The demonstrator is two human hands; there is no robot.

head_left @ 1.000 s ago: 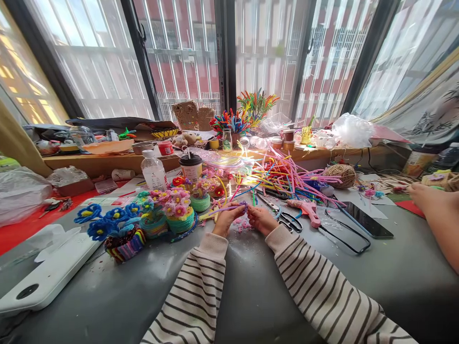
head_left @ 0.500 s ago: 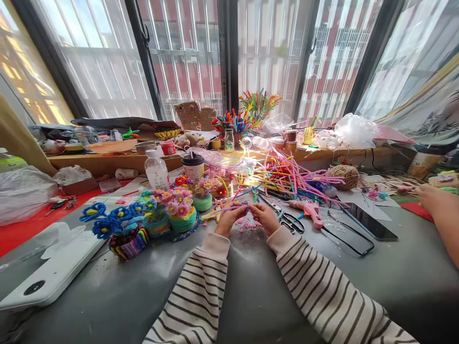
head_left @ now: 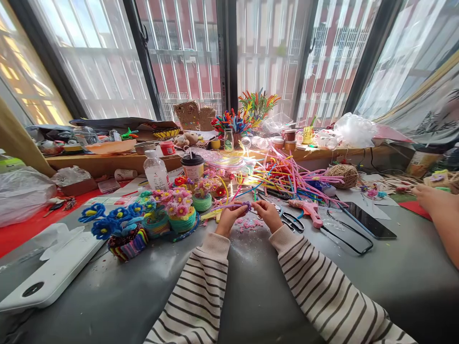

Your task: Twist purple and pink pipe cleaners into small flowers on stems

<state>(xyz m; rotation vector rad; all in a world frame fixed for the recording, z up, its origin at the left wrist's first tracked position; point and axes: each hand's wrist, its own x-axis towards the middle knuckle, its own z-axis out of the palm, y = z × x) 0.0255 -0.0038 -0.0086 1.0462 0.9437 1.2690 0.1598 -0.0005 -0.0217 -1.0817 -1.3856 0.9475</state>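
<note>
A purple pipe cleaner (head_left: 220, 207) runs out to the left from between my hands, its other end curled into small loops. My left hand (head_left: 230, 219) is closed in a pinch on it just left of the loops. At the looped end, my right hand (head_left: 268, 216) has thumb and fingertips pressed together on the pipe cleaner. Below both hands, pink fuzzy clippings (head_left: 247, 224) are scattered on the grey table (head_left: 251, 286). Black-handled scissors (head_left: 292, 222) lie beside my right hand. Pipe-cleaner flowers in a turquoise and yellow pot (head_left: 183, 224) stand left of my left hand.
A pink glue gun (head_left: 311, 212) and a dark phone (head_left: 369, 220) lie to the right. Behind them is a heap of pipe cleaners (head_left: 287, 172). Blue flowers (head_left: 120, 214), a bottle (head_left: 156, 171) and a lidded cup (head_left: 192, 167) stand left. Another person's hand (head_left: 435, 203) is far right.
My right hand has shifted slightly right, widening the gap between my hands and showing more of the purple loops. My left hand keeps its pinch.
</note>
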